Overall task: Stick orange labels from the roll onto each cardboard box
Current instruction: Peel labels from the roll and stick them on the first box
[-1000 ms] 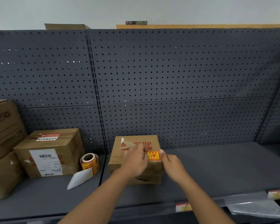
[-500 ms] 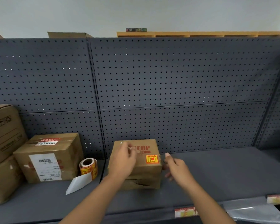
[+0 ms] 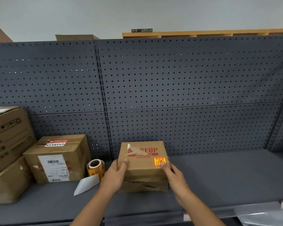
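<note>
Hands (image 3: 117, 172) that hovered a moment ago now clasp the box (image 3: 143, 167), fingers (image 3: 163, 163) curled on its edges, its orange label (image 3: 159, 161) stuck, others unlabelled.

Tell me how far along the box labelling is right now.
Done: the small brown cardboard box printed MAKEUP carries an orange label. In hand: the left hand and right hand grip its sides. Left: the barcode-stickered cardboard box and the stacked cardboard boxes show no orange label; the orange label roll waits.
</note>
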